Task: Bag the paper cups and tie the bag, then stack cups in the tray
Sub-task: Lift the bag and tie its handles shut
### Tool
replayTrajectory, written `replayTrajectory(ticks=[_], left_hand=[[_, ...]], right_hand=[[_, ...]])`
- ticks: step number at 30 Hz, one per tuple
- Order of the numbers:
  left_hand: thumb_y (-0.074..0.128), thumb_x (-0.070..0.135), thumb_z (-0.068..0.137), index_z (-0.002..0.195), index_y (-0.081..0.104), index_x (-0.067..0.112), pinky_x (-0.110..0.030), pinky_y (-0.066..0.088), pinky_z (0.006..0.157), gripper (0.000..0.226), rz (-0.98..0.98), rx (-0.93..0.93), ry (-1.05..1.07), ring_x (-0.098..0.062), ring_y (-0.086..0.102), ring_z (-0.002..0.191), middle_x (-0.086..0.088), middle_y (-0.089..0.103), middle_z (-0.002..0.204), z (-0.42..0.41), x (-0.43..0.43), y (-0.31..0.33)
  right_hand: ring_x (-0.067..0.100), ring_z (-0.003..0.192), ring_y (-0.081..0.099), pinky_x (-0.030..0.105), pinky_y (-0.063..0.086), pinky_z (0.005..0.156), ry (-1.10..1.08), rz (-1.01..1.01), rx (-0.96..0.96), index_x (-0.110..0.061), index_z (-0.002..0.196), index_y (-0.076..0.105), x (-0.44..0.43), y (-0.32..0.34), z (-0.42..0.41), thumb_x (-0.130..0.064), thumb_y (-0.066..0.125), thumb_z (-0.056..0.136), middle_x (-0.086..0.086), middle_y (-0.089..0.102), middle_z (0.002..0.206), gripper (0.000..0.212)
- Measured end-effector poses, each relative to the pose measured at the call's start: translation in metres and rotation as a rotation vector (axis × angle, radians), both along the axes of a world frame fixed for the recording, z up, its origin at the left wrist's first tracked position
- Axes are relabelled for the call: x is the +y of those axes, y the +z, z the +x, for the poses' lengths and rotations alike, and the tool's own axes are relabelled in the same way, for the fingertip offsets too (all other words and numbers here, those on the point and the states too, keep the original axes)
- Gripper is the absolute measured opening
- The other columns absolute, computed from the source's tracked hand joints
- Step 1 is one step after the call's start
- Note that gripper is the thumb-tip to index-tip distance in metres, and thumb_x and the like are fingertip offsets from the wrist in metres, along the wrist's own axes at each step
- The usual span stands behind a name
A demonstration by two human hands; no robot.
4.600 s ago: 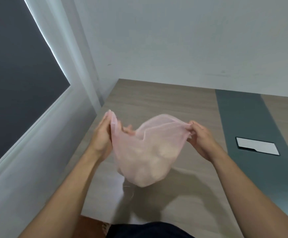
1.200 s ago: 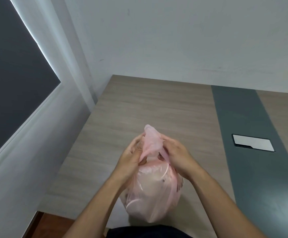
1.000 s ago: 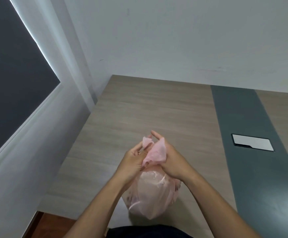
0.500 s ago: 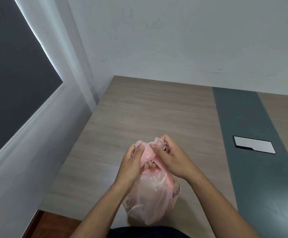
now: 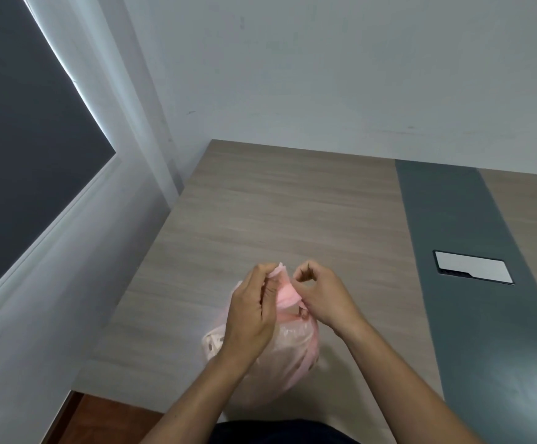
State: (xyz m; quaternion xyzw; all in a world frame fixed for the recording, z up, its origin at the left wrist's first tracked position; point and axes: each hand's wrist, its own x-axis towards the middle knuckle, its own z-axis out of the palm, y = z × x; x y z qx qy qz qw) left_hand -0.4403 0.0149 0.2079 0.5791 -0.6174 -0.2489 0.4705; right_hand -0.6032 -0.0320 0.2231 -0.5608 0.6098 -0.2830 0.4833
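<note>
A thin pink plastic bag (image 5: 288, 354) bulges with paper cups that show faintly through it, and it sits at the near edge of the wooden table (image 5: 276, 213). Its neck is gathered and twisted upward between my hands. My left hand (image 5: 254, 310) pinches one end of the twisted neck at the top. My right hand (image 5: 320, 296) grips the other strand just beside it, fingers curled. The cups are mostly hidden by the plastic and my left hand. No tray is in view.
A dark grey strip (image 5: 472, 261) runs down the table at the right, with a white rectangular cover plate (image 5: 473, 267) set in it. A white wall stands behind and a dark window (image 5: 20, 123) is at the left. The floor (image 5: 100, 418) shows beyond the table's near left corner.
The bag was held wide open between my hands; its mouth has since been gathered and twisted. In the last half second my hands have drawn slightly apart, pulling the two strands of the neck.
</note>
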Motion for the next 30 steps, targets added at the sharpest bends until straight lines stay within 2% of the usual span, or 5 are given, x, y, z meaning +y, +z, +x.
replayTrajectory(ticks=[4,7,11,23,30], left_hand=[[0.052,0.037,0.12,0.11,0.068,0.029,-0.026,0.052,0.073,0.02,0.111,0.098,0.064,-0.013,0.068,0.086,0.009,0.071,0.095,0.004,-0.007,-0.004],[0.053,0.043,0.119,0.103,0.069,0.032,-0.026,0.05,0.064,0.025,0.206,0.122,0.079,-0.013,0.068,0.076,0.006,0.072,0.09,0.011,-0.01,-0.006],[0.061,0.044,0.114,0.091,0.074,0.023,-0.038,0.056,0.069,0.034,0.364,0.13,0.054,-0.023,0.072,0.078,-0.002,0.078,0.086,0.027,-0.02,-0.016],[0.065,0.062,0.104,0.094,0.07,0.003,-0.041,0.046,0.079,0.06,0.687,0.285,-0.187,-0.018,0.058,0.078,-0.003,0.063,0.08,0.045,-0.024,-0.035],[0.064,0.055,0.11,0.092,0.077,0.008,-0.038,0.043,0.077,0.052,0.686,0.311,-0.089,-0.018,0.057,0.074,-0.018,0.073,0.083,0.045,-0.023,-0.046]], right_hand=[[0.019,0.06,0.061,0.035,0.051,0.073,0.129,0.079,-0.017,0.003,0.067,0.062,0.007,0.022,0.003,-0.08,0.044,0.103,0.016,0.064,0.062,0.092],[0.014,0.071,0.06,0.042,0.05,0.079,0.303,0.171,-0.072,-0.005,0.078,0.067,0.007,0.027,-0.006,-0.059,0.04,0.111,0.008,0.067,0.076,0.069],[0.011,0.08,0.057,0.04,0.047,0.074,0.591,0.176,-0.092,-0.023,0.096,0.066,0.01,0.009,-0.018,-0.029,0.077,0.099,-0.008,0.064,0.087,0.013],[0.006,0.056,0.046,0.026,0.038,0.056,0.38,-0.275,0.032,-0.02,0.067,0.05,0.014,-0.028,-0.006,-0.057,0.08,0.094,-0.004,0.054,0.059,0.055],[0.011,0.08,0.073,0.035,0.058,0.083,0.487,-0.353,0.189,-0.023,0.097,0.082,0.007,-0.054,-0.015,-0.076,0.043,0.104,-0.004,0.075,0.094,0.066]])
